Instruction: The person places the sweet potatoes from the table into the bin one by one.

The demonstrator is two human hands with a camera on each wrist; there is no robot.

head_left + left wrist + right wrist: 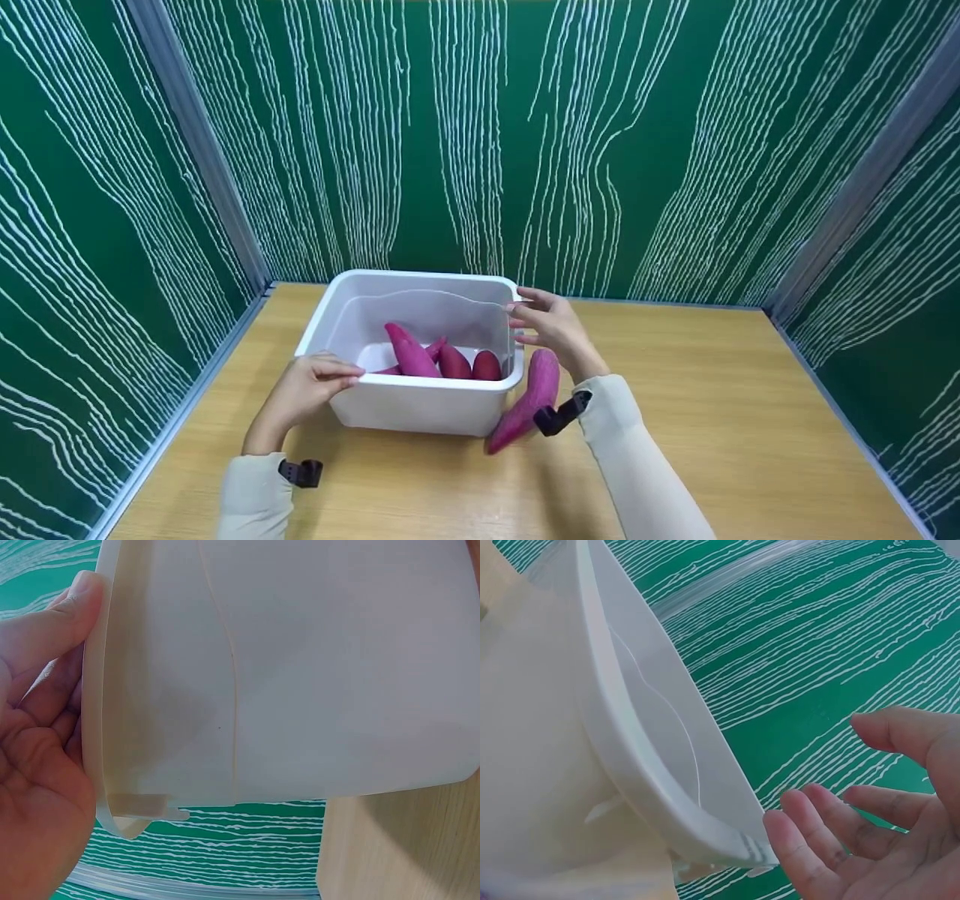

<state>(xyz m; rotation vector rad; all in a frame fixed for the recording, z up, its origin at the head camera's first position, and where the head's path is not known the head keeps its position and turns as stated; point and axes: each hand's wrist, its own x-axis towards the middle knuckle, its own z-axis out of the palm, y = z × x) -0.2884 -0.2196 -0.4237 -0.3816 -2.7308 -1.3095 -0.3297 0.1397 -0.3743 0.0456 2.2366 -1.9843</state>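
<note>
A white plastic bin (420, 276) stands on the wooden table and holds several purple sweet potatoes (411, 352). One more sweet potato (529, 397) lies outside, leaning against the bin's right wall. My left hand (311, 386) grips the bin's front left rim, thumb over the edge. In the left wrist view the hand (37, 765) is curled round the bin's rim (94, 727). My right hand (551, 324) hovers at the right rim with fingers spread. In the right wrist view this hand (885, 825) sits just off the bin's corner (652, 757), holding nothing.
Green panels with white wavy lines (480, 135) close in the table (712, 420) on the left, back and right. Bare wood stretches to the right of the bin and in front of it. Black wrist straps (559, 416) sit on both cream sleeves.
</note>
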